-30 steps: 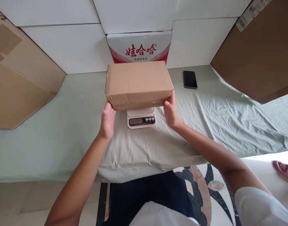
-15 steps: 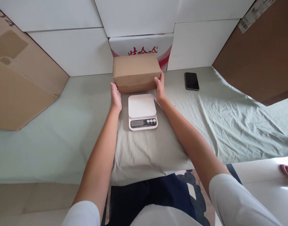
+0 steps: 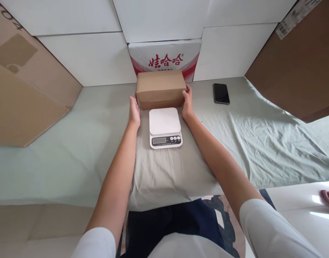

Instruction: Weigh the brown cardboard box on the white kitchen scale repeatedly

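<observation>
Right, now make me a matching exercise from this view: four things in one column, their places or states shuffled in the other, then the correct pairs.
Things
1. brown rectangular cardboard box
2. white plastic digital scale
3. black rectangular phone
4. white carton with red lettering

Places and states
A. at the back, partly hidden by another thing
B. lying on the pale green cloth, to the right of the right hand
C. with the left hand at one end and the right hand at the other
D. nearest the person's body, display and buttons visible

Pairs: 1-C, 2-D, 3-B, 4-A
</observation>
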`<action>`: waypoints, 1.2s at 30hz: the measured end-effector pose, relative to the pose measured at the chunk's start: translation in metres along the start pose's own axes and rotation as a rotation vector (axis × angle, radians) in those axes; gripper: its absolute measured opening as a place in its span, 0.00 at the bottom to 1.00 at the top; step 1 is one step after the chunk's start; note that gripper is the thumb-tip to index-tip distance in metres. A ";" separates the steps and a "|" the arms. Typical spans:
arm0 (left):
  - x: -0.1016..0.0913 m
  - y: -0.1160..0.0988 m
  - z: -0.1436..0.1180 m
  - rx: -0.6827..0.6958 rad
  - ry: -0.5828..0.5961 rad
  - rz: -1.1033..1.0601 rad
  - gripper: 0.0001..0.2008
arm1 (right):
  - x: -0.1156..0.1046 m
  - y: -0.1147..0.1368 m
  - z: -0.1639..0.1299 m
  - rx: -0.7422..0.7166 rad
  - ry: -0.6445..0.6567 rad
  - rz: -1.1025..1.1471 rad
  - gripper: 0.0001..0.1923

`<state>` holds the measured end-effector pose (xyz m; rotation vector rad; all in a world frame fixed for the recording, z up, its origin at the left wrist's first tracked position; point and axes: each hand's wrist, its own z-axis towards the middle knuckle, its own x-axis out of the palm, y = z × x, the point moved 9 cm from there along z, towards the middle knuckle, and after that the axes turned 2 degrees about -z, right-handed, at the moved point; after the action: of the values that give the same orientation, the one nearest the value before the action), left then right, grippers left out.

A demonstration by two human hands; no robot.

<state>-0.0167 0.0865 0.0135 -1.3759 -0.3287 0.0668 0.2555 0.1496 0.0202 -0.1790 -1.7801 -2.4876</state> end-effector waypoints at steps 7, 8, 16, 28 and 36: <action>-0.066 -0.013 0.011 0.001 -0.123 0.045 0.55 | -0.054 -0.012 0.020 0.065 -0.167 -0.040 0.40; -0.071 -0.014 0.013 0.004 -0.115 0.054 0.56 | -0.062 -0.015 0.023 0.069 -0.181 -0.049 0.40; -0.071 -0.011 0.009 -0.033 -0.152 -0.008 0.56 | -0.072 -0.021 0.021 0.138 -0.212 -0.013 0.43; -0.013 0.010 0.002 -0.051 0.054 0.003 0.53 | -0.011 -0.016 0.001 0.122 -0.029 0.008 0.40; 0.003 0.005 -0.005 -0.028 0.105 -0.006 0.51 | 0.013 0.013 -0.019 0.045 0.024 0.013 0.44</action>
<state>-0.0120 0.0838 0.0088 -1.4010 -0.2465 -0.0155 0.2435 0.1278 0.0277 -0.1559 -1.8176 -2.4279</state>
